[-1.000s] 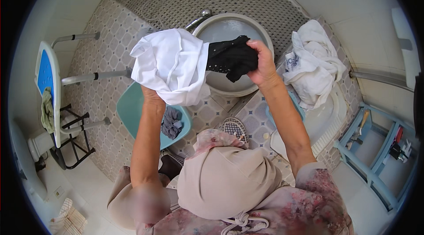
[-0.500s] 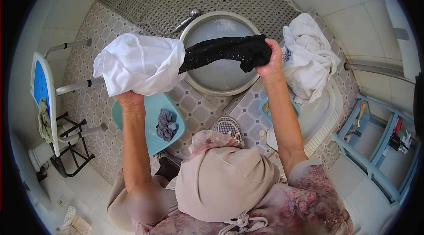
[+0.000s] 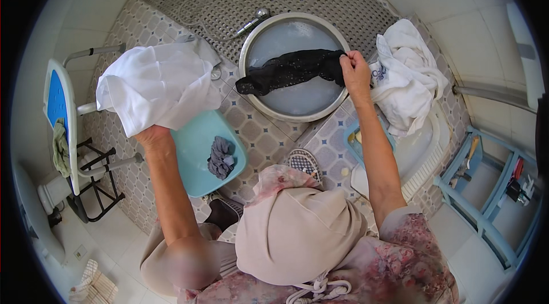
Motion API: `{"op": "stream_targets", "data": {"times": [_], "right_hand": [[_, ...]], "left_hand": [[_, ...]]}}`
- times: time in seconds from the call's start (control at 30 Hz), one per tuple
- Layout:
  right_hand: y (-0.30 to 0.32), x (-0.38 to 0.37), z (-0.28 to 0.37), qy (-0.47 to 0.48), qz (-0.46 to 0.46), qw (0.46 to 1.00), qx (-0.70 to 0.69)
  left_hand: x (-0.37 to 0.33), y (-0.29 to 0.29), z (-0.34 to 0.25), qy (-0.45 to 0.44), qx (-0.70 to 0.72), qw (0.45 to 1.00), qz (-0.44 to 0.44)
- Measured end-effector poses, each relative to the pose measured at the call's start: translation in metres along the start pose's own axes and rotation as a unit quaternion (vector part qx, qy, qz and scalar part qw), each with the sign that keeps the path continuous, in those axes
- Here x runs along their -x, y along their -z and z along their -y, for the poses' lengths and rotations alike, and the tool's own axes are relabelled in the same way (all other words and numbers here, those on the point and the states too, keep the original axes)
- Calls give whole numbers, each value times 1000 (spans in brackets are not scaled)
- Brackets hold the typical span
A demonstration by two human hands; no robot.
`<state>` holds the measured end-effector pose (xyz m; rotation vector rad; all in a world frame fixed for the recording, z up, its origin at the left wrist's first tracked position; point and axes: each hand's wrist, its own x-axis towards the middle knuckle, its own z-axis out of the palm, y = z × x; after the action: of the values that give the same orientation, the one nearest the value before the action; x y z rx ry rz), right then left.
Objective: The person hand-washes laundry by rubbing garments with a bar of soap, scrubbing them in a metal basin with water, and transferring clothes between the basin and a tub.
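My left hand [image 3: 154,134] is raised at the left, its fingers mostly hidden under the white garment [image 3: 157,84] it grips. The bundled cloth hangs over the tiles and the edge of the light-blue basin [image 3: 240,161]. In that basin lies a crumpled dark grey cloth [image 3: 221,158]. My right hand [image 3: 357,77] pinches one end of a black garment with pale specks [image 3: 294,72]. It stretches across the round metal basin [image 3: 297,117] of cloudy water, its loose end over the left rim.
A white towel [image 3: 409,78] lies in a heap at the right, above a white squat toilet [image 3: 426,146]. Behind the metal basin are a shower head [image 3: 261,13] and grey perforated mat [image 3: 229,4]. A blue-seated chair [image 3: 57,98] stands left, a blue rack [image 3: 466,204] right.
The black garment has come away from the white one, its left end dropping onto the metal basin's rim. My left hand has moved left with the white garment.
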<state>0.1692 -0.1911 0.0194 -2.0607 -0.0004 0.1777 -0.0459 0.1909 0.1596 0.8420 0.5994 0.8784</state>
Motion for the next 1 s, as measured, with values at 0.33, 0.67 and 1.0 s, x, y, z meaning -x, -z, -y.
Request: {"op": "stream_targets", "data": {"times": [0.33,0.67,1.0], "right_hand": [[-56,50,51,68,150,922,351],[-127,45,34,11,215,915,341],[-119,13,-40,113,195,905,360]], "left_hand": [[11,4,2,-5,-66,997,29],[41,-16,9,67,44,989,127],[37,-30,87,172,119,976,55]]}}
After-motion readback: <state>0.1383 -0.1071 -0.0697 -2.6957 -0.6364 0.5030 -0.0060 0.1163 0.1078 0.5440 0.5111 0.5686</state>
